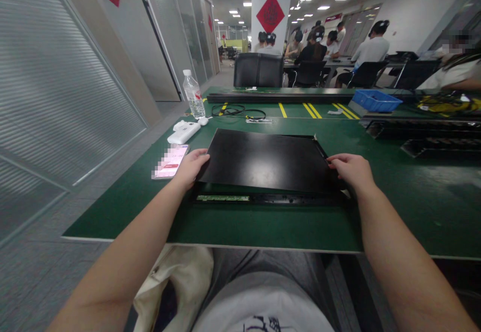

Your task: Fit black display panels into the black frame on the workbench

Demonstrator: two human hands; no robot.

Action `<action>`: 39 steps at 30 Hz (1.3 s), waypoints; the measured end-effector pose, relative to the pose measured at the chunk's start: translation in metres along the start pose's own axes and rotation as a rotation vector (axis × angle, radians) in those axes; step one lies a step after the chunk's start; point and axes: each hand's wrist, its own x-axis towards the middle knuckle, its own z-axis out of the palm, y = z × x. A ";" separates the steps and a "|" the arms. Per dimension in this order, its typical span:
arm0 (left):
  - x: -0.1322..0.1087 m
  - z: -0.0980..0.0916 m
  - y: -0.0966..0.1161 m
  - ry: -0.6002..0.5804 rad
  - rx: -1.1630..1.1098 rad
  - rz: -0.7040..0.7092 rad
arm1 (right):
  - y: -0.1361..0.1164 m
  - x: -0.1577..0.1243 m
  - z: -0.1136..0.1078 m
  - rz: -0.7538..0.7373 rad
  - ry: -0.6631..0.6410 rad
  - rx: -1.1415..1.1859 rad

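Note:
A flat black panel [263, 161] lies tilted over the green table in front of me, with a soft glare at its middle. My left hand [191, 167] is closed on its left edge, thumb on top. At the opposite side my right hand [351, 169] pinches the right edge, beside a thin dark frame rail [321, 147]. Below the near edge shows a black frame strip [293, 199], with a green circuit board [222, 198] along its left part. What lies under the panel is hidden.
Left of the panel are a phone [172, 161], a white device [184, 133] and a water bottle [193, 95]. A black cable [236, 112], a long dark bar [278, 98] and a blue bin [375, 101] lie farther back. Black profiles [443, 146] sit at right. People work beyond.

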 end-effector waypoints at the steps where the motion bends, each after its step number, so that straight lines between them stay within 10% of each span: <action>1: -0.001 0.000 0.001 0.004 -0.002 -0.001 | 0.000 0.000 0.000 0.002 -0.002 0.001; 24: 0.008 -0.010 -0.005 0.142 0.099 0.125 | -0.006 -0.004 -0.003 0.037 -0.016 0.023; 39: 0.018 -0.023 -0.016 0.093 0.585 0.284 | 0.001 0.002 -0.001 0.041 -0.006 0.103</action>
